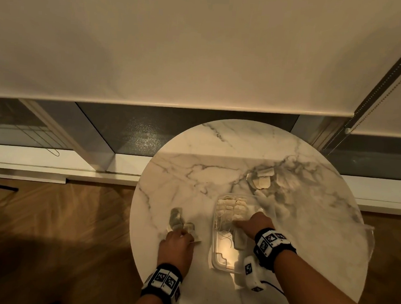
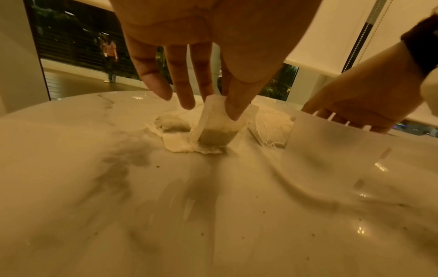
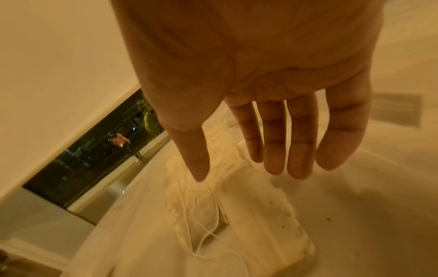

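Observation:
On the round marble table point(image 1: 194, 151), my left hand point(image 1: 176, 242) pinches a tea bag point(image 2: 218, 129) between thumb and fingers, its lower end touching the table beside a few loose tea bags point(image 1: 177, 220). A clear plastic container point(image 1: 223, 250) stands to the right, with rows of tea bags point(image 1: 232, 208) at its far end and loose strings point(image 3: 201, 230). My right hand point(image 1: 252, 223) reaches into the container. Its fingers point(image 3: 275, 150) are straight and spread just above the tea bags point(image 3: 255, 206), holding nothing.
Another small heap of tea bags point(image 1: 261, 180) lies behind the container. A clear plastic piece point(image 1: 370, 239) hangs at the table's right edge. Beyond the table are a window with a lowered roller blind point(image 1: 177, 55) and wooden floor point(image 1: 59, 225) on the left.

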Action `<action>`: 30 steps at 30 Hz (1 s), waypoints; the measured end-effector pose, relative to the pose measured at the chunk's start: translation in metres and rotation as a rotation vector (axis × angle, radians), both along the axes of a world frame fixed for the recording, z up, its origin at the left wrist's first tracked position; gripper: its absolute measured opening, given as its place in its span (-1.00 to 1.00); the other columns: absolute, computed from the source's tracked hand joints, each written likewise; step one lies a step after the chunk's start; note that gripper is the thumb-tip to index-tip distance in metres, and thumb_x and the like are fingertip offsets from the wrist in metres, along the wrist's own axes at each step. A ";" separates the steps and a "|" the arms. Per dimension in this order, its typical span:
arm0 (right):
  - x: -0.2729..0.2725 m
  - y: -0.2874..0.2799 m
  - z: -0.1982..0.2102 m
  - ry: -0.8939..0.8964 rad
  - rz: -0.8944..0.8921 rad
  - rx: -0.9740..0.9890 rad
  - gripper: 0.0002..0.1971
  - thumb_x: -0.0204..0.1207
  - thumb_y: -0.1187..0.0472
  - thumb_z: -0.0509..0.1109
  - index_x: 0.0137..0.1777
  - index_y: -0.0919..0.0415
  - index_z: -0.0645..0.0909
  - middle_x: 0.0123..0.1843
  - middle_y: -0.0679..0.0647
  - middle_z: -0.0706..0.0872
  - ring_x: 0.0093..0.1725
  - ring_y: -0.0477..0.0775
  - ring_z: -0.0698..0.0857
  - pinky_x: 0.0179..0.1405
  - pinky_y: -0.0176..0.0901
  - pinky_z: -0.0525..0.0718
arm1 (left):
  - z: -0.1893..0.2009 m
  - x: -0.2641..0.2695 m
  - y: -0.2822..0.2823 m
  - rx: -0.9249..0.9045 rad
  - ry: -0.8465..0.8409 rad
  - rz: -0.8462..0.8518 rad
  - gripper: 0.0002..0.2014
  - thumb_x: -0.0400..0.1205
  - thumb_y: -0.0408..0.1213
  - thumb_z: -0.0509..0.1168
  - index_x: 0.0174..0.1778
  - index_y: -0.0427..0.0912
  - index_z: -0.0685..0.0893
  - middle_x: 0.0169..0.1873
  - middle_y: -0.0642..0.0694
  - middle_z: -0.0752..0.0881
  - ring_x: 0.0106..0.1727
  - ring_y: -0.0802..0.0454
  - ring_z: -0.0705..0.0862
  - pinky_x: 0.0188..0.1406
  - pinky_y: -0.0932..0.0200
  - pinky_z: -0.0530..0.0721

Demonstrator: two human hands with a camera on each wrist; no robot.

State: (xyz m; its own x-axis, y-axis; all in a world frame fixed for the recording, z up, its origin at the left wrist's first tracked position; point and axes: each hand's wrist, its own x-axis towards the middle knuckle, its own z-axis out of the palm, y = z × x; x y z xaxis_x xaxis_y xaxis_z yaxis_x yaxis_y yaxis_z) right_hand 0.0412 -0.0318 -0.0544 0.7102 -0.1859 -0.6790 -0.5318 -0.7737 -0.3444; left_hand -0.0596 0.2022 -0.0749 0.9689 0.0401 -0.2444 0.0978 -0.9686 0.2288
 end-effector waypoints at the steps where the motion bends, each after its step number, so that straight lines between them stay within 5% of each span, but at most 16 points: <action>1: -0.001 -0.003 -0.005 0.015 -0.014 -0.003 -0.30 0.15 -0.30 0.56 0.17 0.18 0.62 0.11 0.08 0.74 0.01 0.07 0.72 -0.13 -0.21 0.65 | 0.001 0.000 0.001 -0.003 -0.010 0.010 -0.73 0.69 0.01 0.15 0.16 0.10 0.71 0.30 0.09 0.61 0.26 0.02 0.57 0.15 0.08 0.59; 7: -0.007 -0.007 -0.013 0.082 -0.014 -0.053 -0.47 0.17 0.00 0.64 0.11 0.19 0.64 0.01 0.15 0.77 -0.03 0.14 0.78 -0.04 -0.06 0.81 | 0.004 -0.006 0.001 -0.052 -0.044 0.078 -0.78 0.67 0.00 0.23 0.09 0.09 0.74 0.25 0.07 0.65 0.21 -0.01 0.60 0.10 0.07 0.62; 12: -0.004 -0.006 -0.008 0.032 0.060 -0.056 -0.87 0.52 0.13 0.42 -0.07 0.20 0.63 -0.05 0.13 0.75 -0.05 0.10 0.70 -0.04 -0.19 0.68 | 0.003 -0.016 0.002 -0.078 -0.042 0.115 -0.78 0.67 0.01 0.23 0.11 0.11 0.73 0.19 0.11 0.65 0.22 0.04 0.58 0.13 0.09 0.60; 20: 0.001 -0.009 -0.016 0.014 0.066 0.014 -0.70 0.47 0.08 0.49 0.14 0.22 0.74 0.07 0.18 0.79 0.07 0.18 0.78 0.05 -0.08 0.76 | 0.003 -0.025 0.004 -0.087 -0.010 0.163 -0.77 0.68 0.03 0.20 0.15 0.16 0.70 0.22 0.16 0.61 0.25 0.09 0.54 0.18 0.13 0.58; 24: 0.001 -0.008 -0.020 -0.021 0.029 0.059 -0.76 0.66 0.16 0.31 0.10 0.29 0.73 -0.13 0.11 0.72 -0.17 0.08 0.72 -0.19 -0.30 0.76 | 0.002 -0.027 0.004 -0.089 -0.015 0.176 -0.77 0.67 0.03 0.22 0.15 0.15 0.71 0.21 0.14 0.62 0.23 0.08 0.57 0.14 0.12 0.59; 27: -0.001 -0.008 -0.024 -0.068 -0.012 0.030 -0.78 0.55 0.09 0.41 0.09 0.18 0.75 0.04 0.14 0.79 0.00 0.15 0.77 0.05 -0.04 0.80 | 0.002 -0.028 0.004 -0.089 -0.017 0.179 -0.76 0.67 0.04 0.22 0.15 0.15 0.71 0.21 0.15 0.62 0.23 0.08 0.56 0.13 0.13 0.59; 30: 0.000 -0.010 -0.027 -0.062 -0.013 0.039 -0.74 0.64 0.11 0.33 0.16 0.23 0.74 0.13 0.17 0.78 0.13 0.16 0.75 0.18 -0.10 0.72 | 0.003 -0.028 0.003 -0.094 -0.015 0.179 -0.76 0.67 0.05 0.21 0.15 0.15 0.70 0.21 0.15 0.61 0.23 0.09 0.56 0.13 0.13 0.59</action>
State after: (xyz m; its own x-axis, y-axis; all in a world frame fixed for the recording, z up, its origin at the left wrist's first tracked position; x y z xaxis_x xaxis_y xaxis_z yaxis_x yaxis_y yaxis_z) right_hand 0.0410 -0.0414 -0.0818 0.7489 -0.1695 -0.6406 -0.5182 -0.7523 -0.4067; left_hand -0.0873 0.2051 -0.0723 0.9518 0.1895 -0.2411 0.2624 -0.9102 0.3204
